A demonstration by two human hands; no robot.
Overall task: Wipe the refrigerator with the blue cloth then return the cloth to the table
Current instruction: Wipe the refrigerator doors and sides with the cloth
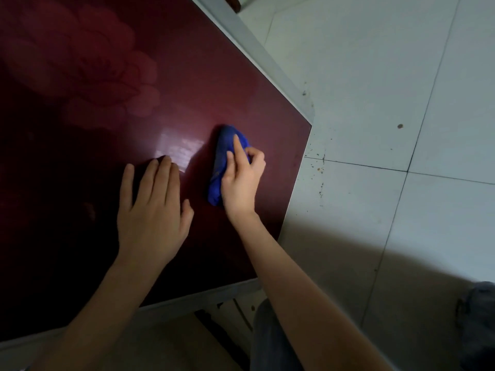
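The left hand [152, 210] lies flat on the glossy maroon surface [187, 76], fingers straight and close together and thumb out. At its 2 o'clock, the bunched blue cloth [221, 159] rests on that surface. The right hand [241, 183] grips it, index finger stretched over the top. At 3 o'clock lies the pale tiled floor [401, 76].

The refrigerator door [187, 76] is glossy dark maroon with a faint, paler flower pattern [88, 62] and a silver-grey trim [261, 62]. The cloth [225, 151] is vivid blue. The floor tiles [375, 76] are pale grey-white with dark grout lines and specks.
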